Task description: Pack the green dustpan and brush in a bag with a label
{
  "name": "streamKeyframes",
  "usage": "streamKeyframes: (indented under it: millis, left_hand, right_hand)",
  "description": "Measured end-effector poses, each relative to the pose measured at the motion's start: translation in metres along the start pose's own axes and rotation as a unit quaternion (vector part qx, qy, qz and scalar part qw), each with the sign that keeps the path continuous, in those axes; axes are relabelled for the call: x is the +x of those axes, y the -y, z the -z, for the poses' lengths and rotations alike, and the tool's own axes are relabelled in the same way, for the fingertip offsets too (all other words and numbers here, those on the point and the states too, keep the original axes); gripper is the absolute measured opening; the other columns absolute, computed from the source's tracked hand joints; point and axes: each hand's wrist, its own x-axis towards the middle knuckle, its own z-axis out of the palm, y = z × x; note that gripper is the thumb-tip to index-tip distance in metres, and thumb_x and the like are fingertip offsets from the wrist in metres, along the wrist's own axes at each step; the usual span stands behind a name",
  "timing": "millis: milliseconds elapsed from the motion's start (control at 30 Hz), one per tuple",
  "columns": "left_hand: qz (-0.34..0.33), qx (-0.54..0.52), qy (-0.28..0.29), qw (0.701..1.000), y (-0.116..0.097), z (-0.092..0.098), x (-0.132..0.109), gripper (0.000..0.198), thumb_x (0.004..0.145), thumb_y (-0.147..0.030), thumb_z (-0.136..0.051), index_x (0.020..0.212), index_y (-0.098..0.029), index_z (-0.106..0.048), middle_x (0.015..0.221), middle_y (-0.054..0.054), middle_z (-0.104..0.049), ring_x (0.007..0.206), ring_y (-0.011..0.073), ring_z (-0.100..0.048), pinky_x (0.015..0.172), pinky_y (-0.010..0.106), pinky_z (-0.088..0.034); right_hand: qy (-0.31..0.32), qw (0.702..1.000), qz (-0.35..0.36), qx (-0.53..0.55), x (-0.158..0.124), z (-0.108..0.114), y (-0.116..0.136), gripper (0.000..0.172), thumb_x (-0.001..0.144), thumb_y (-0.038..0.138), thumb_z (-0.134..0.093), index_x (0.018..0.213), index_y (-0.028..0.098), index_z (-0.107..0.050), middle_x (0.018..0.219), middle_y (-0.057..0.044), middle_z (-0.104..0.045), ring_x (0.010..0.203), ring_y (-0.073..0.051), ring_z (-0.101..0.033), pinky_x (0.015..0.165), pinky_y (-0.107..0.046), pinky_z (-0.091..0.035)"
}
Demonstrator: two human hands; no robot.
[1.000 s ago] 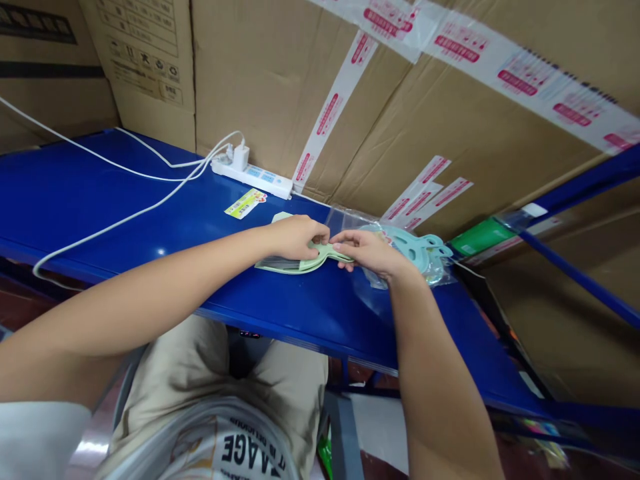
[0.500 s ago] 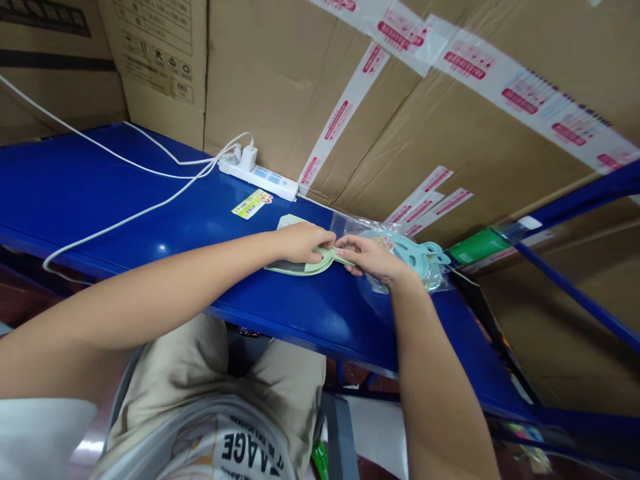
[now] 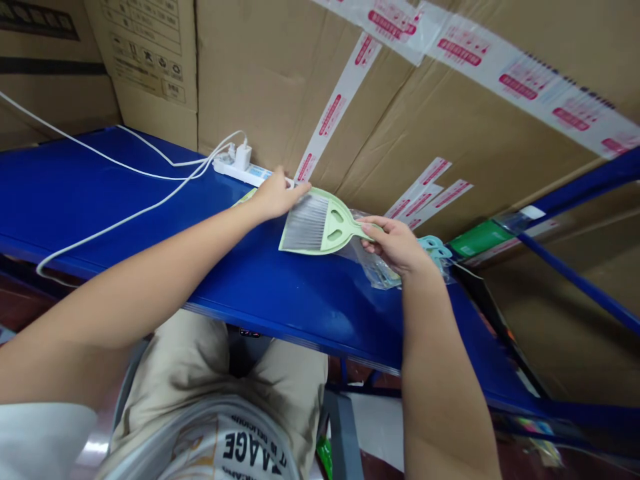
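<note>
My right hand [image 3: 395,243] is closed on the handle of a pale green small brush with grey bristles [image 3: 320,225], raised and tilted above the blue shelf [image 3: 150,233]. My left hand [image 3: 274,194] is off the brush, to its upper left, over a label [image 3: 243,197] and close to the white power strip [image 3: 245,173]; its fingers are curled and what they hold, if anything, is hidden. Under my right hand lie clear plastic bags [image 3: 375,267] and light blue plastic pieces [image 3: 435,248].
White cables [image 3: 115,220] run across the left of the shelf from the power strip. Taped cardboard boxes [image 3: 400,120] form a wall behind the shelf. A green packet [image 3: 480,237] lies at the right. My lap is below the shelf edge.
The green brush has come up off the shelf and swung upright in my right hand. My left hand let go of it and moved back and left toward the power strip.
</note>
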Motion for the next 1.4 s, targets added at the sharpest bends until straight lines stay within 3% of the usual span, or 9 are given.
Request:
streamKeyframes:
  millis: [100,167,300,500,667,967,1067,1233,1400]
  left_hand:
    - [0.083,-0.169,0.135,0.973,0.000,-0.003,0.001,0.042,0.097,-0.053,-0.053,0.117,-0.020,-0.069,0.112,0.014,-0.079,0.108,0.0295,-0.074,0.091,0.042,-0.058]
    - [0.096,-0.243,0.166,0.951,-0.003,-0.009,-0.003,0.032,0.098,-0.045,-0.057,0.109,-0.021,-0.073,0.111,0.012,-0.081,0.106,0.0265,-0.076,0.093,0.040,-0.059]
    - [0.104,-0.290,0.097,0.946,-0.007,-0.013,-0.006,0.016,0.092,-0.024,-0.065,0.101,-0.017,-0.076,0.109,0.011,-0.082,0.104,0.0255,-0.077,0.101,0.044,-0.058]
    - [0.082,-0.227,-0.034,0.970,0.005,0.002,0.008,0.016,0.088,-0.016,-0.066,0.101,-0.013,-0.075,0.110,0.012,-0.081,0.112,0.0264,-0.074,0.105,0.043,-0.055]
    - [0.068,-0.171,-0.009,0.983,0.005,0.001,0.005,0.016,0.089,-0.013,-0.064,0.100,-0.011,-0.075,0.115,0.014,-0.080,0.112,0.0266,-0.074,0.104,0.042,-0.055]
    - [0.054,-0.137,0.020,0.989,0.006,-0.008,0.000,0.018,0.087,-0.015,-0.066,0.101,-0.013,-0.077,0.112,0.013,-0.080,0.109,0.0275,-0.075,0.103,0.044,-0.055]
    - [0.086,-0.159,0.031,0.983,0.005,-0.011,-0.002,0.013,0.089,-0.016,-0.065,0.096,-0.013,-0.076,0.106,0.012,-0.081,0.104,0.0269,-0.075,0.100,0.045,-0.057]
    - [0.120,-0.246,0.061,0.960,0.004,-0.012,-0.001,0.011,0.093,-0.018,-0.063,0.089,-0.016,-0.073,0.106,0.011,-0.081,0.105,0.0246,-0.075,0.099,0.043,-0.059]
    - [0.120,-0.263,0.067,0.955,0.004,-0.010,0.001,0.011,0.094,-0.017,-0.063,0.091,-0.016,-0.074,0.108,0.011,-0.081,0.107,0.0250,-0.076,0.102,0.044,-0.058]
  right_hand:
    - [-0.037,0.999,0.030,0.003,0.001,0.000,-0.001,0.055,0.062,0.062,-0.088,0.096,0.023,-0.071,0.067,0.002,-0.059,0.061,-0.014,-0.057,0.053,-0.028,-0.047]
    - [-0.050,0.998,0.042,0.011,0.002,-0.001,-0.002,0.055,0.062,0.064,-0.087,0.097,0.025,-0.071,0.074,0.000,-0.062,0.065,-0.015,-0.059,0.056,-0.028,-0.050]
    - [-0.085,0.995,0.053,-0.011,0.006,0.003,-0.007,0.051,0.077,0.071,-0.072,0.104,0.027,-0.067,0.089,-0.002,-0.066,0.074,-0.018,-0.066,0.060,-0.030,-0.054]
    - [-0.214,0.942,0.074,-0.247,0.010,-0.002,-0.012,0.032,0.082,0.052,-0.072,0.092,0.024,-0.061,0.080,-0.004,-0.066,0.078,-0.024,-0.064,0.076,-0.038,-0.054]
    - [-0.219,0.918,0.080,-0.320,0.006,-0.013,-0.008,0.017,0.083,0.040,-0.067,0.087,0.025,-0.061,0.078,-0.005,-0.068,0.079,-0.026,-0.064,0.081,-0.040,-0.051]
    - [-0.360,0.848,0.019,-0.389,0.015,0.028,-0.033,0.021,0.078,0.033,-0.066,0.096,0.023,-0.068,0.096,-0.014,-0.072,0.103,-0.036,-0.066,0.097,-0.050,-0.051]
    - [-0.348,0.876,-0.024,-0.334,0.020,0.030,-0.038,0.023,0.073,0.027,-0.067,0.096,0.022,-0.067,0.091,-0.012,-0.071,0.100,-0.035,-0.068,0.096,-0.050,-0.053]
    - [-0.288,0.947,-0.057,-0.127,0.028,0.026,-0.037,0.027,0.073,0.021,-0.065,0.100,0.026,-0.063,0.084,-0.006,-0.068,0.082,-0.028,-0.070,0.080,-0.048,-0.060]
    - [-0.245,0.969,-0.023,-0.020,0.029,0.029,-0.036,0.024,0.071,0.024,-0.070,0.091,0.028,-0.058,0.089,-0.005,-0.066,0.086,-0.026,-0.072,0.075,-0.046,-0.065]
